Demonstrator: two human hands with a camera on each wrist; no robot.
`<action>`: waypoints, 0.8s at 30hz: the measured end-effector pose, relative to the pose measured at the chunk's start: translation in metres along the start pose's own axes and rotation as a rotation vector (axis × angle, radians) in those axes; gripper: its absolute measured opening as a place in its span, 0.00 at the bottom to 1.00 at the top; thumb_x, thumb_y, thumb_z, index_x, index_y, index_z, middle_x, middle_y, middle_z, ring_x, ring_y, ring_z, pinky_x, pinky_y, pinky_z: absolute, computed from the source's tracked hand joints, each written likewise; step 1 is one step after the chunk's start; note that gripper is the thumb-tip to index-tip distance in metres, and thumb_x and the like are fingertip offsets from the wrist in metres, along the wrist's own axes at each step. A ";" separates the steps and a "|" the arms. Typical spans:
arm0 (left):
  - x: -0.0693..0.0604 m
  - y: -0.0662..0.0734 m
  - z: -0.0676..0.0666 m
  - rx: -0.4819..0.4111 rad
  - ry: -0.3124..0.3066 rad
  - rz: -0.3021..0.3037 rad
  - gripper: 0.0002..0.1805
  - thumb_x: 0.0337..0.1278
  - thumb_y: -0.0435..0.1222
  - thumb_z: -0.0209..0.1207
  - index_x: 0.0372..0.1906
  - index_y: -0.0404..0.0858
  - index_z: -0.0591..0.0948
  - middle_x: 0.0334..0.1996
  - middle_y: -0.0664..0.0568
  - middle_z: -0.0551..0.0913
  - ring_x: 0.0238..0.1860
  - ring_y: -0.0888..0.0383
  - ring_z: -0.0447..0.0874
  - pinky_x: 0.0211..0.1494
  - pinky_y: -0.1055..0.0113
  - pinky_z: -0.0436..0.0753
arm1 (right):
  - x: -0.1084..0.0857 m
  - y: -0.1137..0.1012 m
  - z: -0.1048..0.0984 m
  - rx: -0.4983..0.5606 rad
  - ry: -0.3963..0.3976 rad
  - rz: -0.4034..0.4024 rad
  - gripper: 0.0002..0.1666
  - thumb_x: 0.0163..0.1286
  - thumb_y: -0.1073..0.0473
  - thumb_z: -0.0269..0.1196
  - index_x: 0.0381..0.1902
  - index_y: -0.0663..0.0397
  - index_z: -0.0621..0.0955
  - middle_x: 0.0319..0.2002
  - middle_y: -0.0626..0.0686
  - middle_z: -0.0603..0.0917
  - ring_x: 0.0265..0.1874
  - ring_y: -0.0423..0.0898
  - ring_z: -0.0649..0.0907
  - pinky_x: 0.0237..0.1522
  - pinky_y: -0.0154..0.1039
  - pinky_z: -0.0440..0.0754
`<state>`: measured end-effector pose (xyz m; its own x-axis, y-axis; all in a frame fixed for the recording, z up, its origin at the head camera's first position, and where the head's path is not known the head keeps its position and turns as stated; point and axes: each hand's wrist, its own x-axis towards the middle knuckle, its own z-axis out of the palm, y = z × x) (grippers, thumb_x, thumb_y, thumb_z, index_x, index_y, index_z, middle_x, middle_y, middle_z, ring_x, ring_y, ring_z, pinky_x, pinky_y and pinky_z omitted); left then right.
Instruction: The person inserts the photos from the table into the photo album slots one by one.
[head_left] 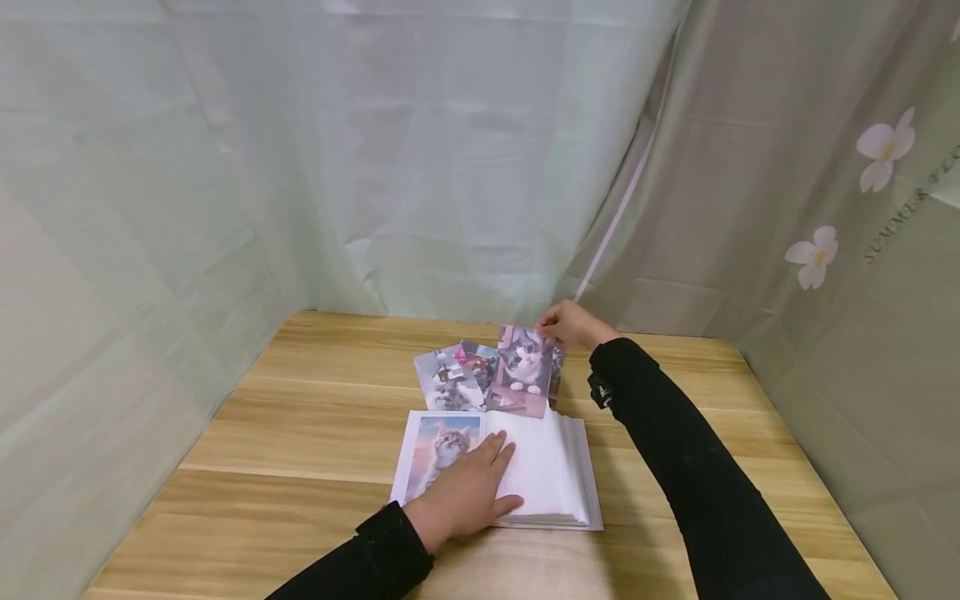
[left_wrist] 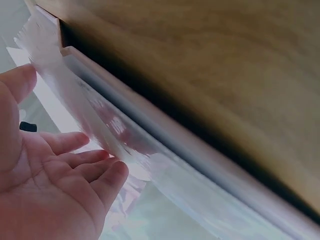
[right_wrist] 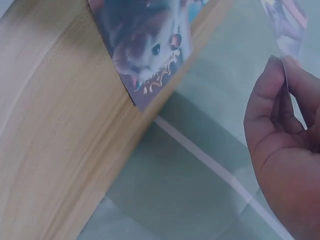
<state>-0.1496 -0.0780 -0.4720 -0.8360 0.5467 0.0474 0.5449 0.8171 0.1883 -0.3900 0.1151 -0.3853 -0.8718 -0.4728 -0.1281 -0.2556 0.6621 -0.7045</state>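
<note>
Wooden tabletop [head_left: 300,433] under pale curtains [head_left: 450,167]: cat card [head_left: 522,371] at twelve o'clock of the white page [head_left: 543,471]

With twelve o'clock pointing away from the person, the cat card's long axis runs nearly twelve to six, its upper end leaning slightly toward one. Its lower edge overlaps the far edge of the album [head_left: 597,504] in the head view; whether the two touch cannot be told. The relation that seems to matter most is this: the white page lies at six o'clock from the card, almost in line with that long axis.

The right hand [head_left: 576,324] is the nearer one, pinching the card by its upper corner between thumb and fingers, so the card hangs toward eight o'clock from it. The left hand [head_left: 467,492] lies at seven o'clock from the card, grasping nothing, its fingers spread over the album's middle and onto the white page.

At nine o'clock from that page, a kitten picture [head_left: 447,442] shows, partly behind the left hand. Farther out, loose cards [head_left: 444,377] lie fanned at nine o'clock from the held card.
</note>
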 end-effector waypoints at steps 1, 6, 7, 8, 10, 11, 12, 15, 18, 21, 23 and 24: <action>0.000 0.000 0.000 -0.006 -0.001 0.000 0.42 0.58 0.59 0.46 0.66 0.32 0.60 0.66 0.39 0.53 0.65 0.47 0.51 0.61 0.55 0.59 | 0.001 -0.001 0.000 -0.002 -0.007 0.008 0.07 0.63 0.65 0.59 0.36 0.62 0.82 0.24 0.52 0.79 0.23 0.53 0.75 0.23 0.37 0.73; -0.001 0.000 0.002 -0.010 -0.013 0.002 0.43 0.57 0.60 0.46 0.66 0.32 0.59 0.67 0.39 0.52 0.65 0.47 0.50 0.61 0.55 0.59 | 0.003 -0.004 0.002 -0.039 -0.035 0.034 0.07 0.63 0.65 0.59 0.36 0.62 0.83 0.25 0.52 0.80 0.25 0.53 0.76 0.22 0.34 0.72; -0.001 0.000 0.002 -0.009 -0.013 0.005 0.43 0.57 0.60 0.46 0.66 0.32 0.59 0.67 0.39 0.52 0.65 0.47 0.50 0.62 0.55 0.58 | 0.003 -0.005 0.002 -0.051 -0.038 0.033 0.07 0.63 0.65 0.59 0.36 0.62 0.83 0.25 0.52 0.80 0.25 0.53 0.76 0.21 0.33 0.72; -0.001 0.000 0.002 -0.004 -0.009 0.008 0.43 0.57 0.60 0.46 0.66 0.32 0.59 0.67 0.39 0.52 0.65 0.47 0.50 0.62 0.55 0.58 | 0.004 -0.005 0.002 -0.068 -0.042 0.024 0.07 0.64 0.65 0.59 0.36 0.62 0.83 0.25 0.51 0.80 0.24 0.52 0.76 0.21 0.33 0.72; -0.001 -0.001 0.003 0.005 -0.001 0.015 0.43 0.57 0.60 0.46 0.66 0.32 0.59 0.66 0.39 0.53 0.65 0.47 0.50 0.62 0.56 0.58 | 0.005 -0.007 0.002 -0.089 -0.051 0.013 0.07 0.64 0.64 0.59 0.36 0.62 0.83 0.25 0.51 0.80 0.23 0.50 0.76 0.22 0.33 0.72; -0.001 -0.001 0.003 0.010 0.003 0.017 0.43 0.57 0.60 0.46 0.66 0.31 0.59 0.66 0.39 0.53 0.65 0.47 0.50 0.62 0.56 0.58 | 0.005 -0.008 0.002 -0.097 -0.056 0.005 0.08 0.64 0.64 0.59 0.37 0.62 0.82 0.25 0.52 0.80 0.23 0.49 0.76 0.22 0.33 0.72; -0.001 -0.001 0.004 0.015 0.006 0.020 0.43 0.57 0.60 0.46 0.66 0.31 0.59 0.66 0.39 0.53 0.65 0.47 0.50 0.62 0.56 0.58 | 0.006 -0.009 0.002 -0.100 -0.061 0.002 0.08 0.63 0.64 0.59 0.37 0.62 0.82 0.25 0.52 0.80 0.22 0.48 0.76 0.22 0.33 0.72; -0.001 0.000 0.004 0.022 0.005 0.021 0.43 0.57 0.60 0.46 0.66 0.31 0.59 0.66 0.39 0.53 0.65 0.47 0.50 0.62 0.56 0.58 | 0.006 -0.011 0.004 -0.105 -0.080 0.000 0.07 0.63 0.64 0.60 0.36 0.62 0.82 0.26 0.52 0.80 0.21 0.44 0.75 0.23 0.33 0.73; 0.000 0.000 0.005 0.027 0.000 0.019 0.43 0.57 0.61 0.45 0.66 0.31 0.59 0.66 0.39 0.52 0.65 0.47 0.49 0.62 0.56 0.58 | 0.006 -0.010 0.007 -0.100 -0.093 -0.001 0.07 0.63 0.64 0.60 0.36 0.61 0.82 0.26 0.52 0.80 0.21 0.43 0.75 0.24 0.35 0.74; 0.000 0.000 0.005 0.029 -0.004 0.014 0.44 0.57 0.61 0.45 0.66 0.31 0.59 0.66 0.39 0.52 0.65 0.47 0.49 0.62 0.56 0.58 | 0.006 -0.007 0.010 -0.090 -0.111 0.000 0.07 0.63 0.64 0.59 0.36 0.61 0.82 0.27 0.52 0.80 0.21 0.44 0.76 0.26 0.37 0.76; 0.000 0.000 0.004 0.029 -0.002 0.014 0.44 0.56 0.61 0.45 0.66 0.31 0.59 0.66 0.38 0.53 0.65 0.47 0.50 0.61 0.56 0.59 | 0.006 -0.005 0.013 -0.074 -0.124 0.007 0.07 0.63 0.64 0.59 0.37 0.61 0.83 0.27 0.52 0.80 0.22 0.45 0.76 0.26 0.37 0.76; 0.000 0.000 0.004 0.029 -0.001 0.015 0.44 0.56 0.61 0.45 0.66 0.31 0.59 0.66 0.38 0.53 0.65 0.47 0.51 0.61 0.56 0.59 | 0.006 -0.004 0.014 -0.070 -0.128 0.011 0.07 0.63 0.64 0.60 0.37 0.60 0.83 0.28 0.51 0.80 0.22 0.45 0.75 0.26 0.37 0.75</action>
<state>-0.1487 -0.0772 -0.4759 -0.8276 0.5591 0.0493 0.5592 0.8137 0.1587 -0.3879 0.1016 -0.3931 -0.8155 -0.5326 -0.2266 -0.2787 0.7044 -0.6528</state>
